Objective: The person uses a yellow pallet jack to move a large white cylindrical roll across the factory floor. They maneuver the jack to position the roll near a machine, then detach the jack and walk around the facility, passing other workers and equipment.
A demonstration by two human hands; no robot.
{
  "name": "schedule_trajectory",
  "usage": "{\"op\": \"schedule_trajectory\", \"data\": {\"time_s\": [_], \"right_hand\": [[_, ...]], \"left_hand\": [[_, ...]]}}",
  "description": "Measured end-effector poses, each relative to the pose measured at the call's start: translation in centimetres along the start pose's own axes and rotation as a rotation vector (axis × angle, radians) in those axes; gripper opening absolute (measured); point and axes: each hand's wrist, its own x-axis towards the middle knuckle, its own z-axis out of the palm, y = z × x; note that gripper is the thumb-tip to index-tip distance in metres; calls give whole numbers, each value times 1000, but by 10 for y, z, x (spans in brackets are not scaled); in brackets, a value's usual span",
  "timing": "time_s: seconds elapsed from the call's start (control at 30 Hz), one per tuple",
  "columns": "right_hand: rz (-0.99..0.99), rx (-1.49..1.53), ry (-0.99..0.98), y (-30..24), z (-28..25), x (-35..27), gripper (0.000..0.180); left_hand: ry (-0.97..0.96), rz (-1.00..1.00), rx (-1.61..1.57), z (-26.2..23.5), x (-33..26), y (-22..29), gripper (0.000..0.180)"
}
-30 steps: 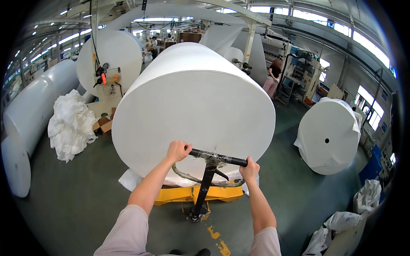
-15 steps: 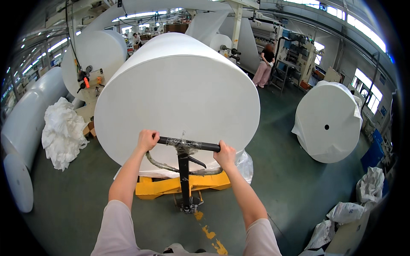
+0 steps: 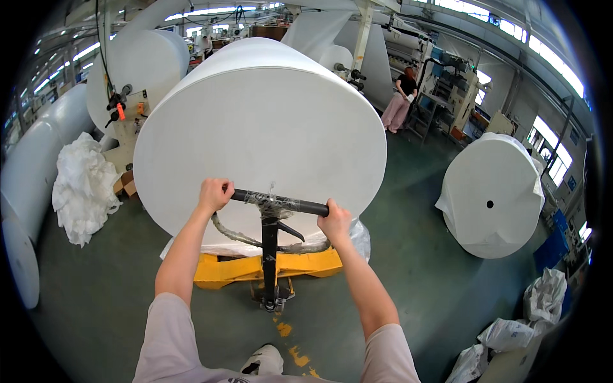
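One black handle (image 3: pixel 313 207) filled my left grip (image 3: pixel 214 194); my right grip (image 3: pixel 335 221) clasped it too. A white roll (image 3: pixel 262 134) stood ahead.

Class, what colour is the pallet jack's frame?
Yellow; the pallet jack's frame shows in the head view.

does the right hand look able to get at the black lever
Likely yes: the right hand grips the handlebar at its right end, the black lever hangs just below and inward, and nothing visible lies between; the hand may need to loosen.
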Motion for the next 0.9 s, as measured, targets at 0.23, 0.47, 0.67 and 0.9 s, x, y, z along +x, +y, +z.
{"op": "schedule_trajectory", "data": {"time_s": [0.23, 0.47, 0.67, 0.9], "right_hand": [[39, -52, -18, 5, 36, 27, 18], [97, -84, -29, 27, 77, 52, 16], [155, -119, 20, 30, 118, 83, 16], [135, -101, 0, 62, 151, 115, 16]], "left_hand": [[-28, -11, -47, 28, 28, -37, 31], [-58, -54, -56, 57, 59, -60, 38], [-76, -36, -72, 78, 95, -87, 36], [-32, 13, -58, 113, 135, -108, 35]]}}
